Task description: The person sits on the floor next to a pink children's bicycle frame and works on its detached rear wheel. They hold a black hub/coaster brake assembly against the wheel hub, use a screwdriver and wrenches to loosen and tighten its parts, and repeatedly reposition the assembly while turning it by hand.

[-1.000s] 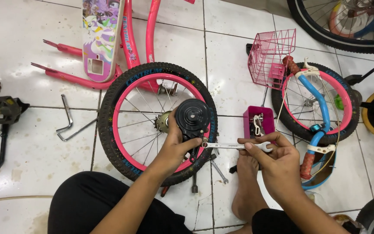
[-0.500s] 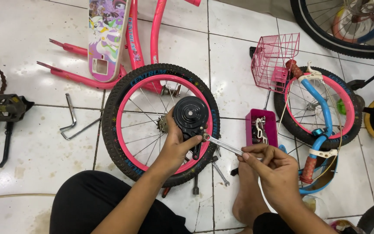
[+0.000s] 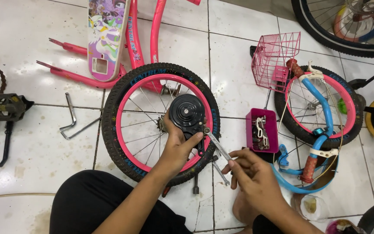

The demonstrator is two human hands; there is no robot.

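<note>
Black drum brake (image 3: 188,113) gripped by left hand (image 3: 179,145); right hand (image 3: 249,173) grips wrench (image 3: 216,145); pink box (image 3: 262,130) holds metal parts.

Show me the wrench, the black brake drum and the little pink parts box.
wrench (image 3: 216,145), head view, middle of its shaft
black brake drum (image 3: 187,113), head view, centre of its face
pink parts box (image 3: 251,118), head view, left rim
</note>
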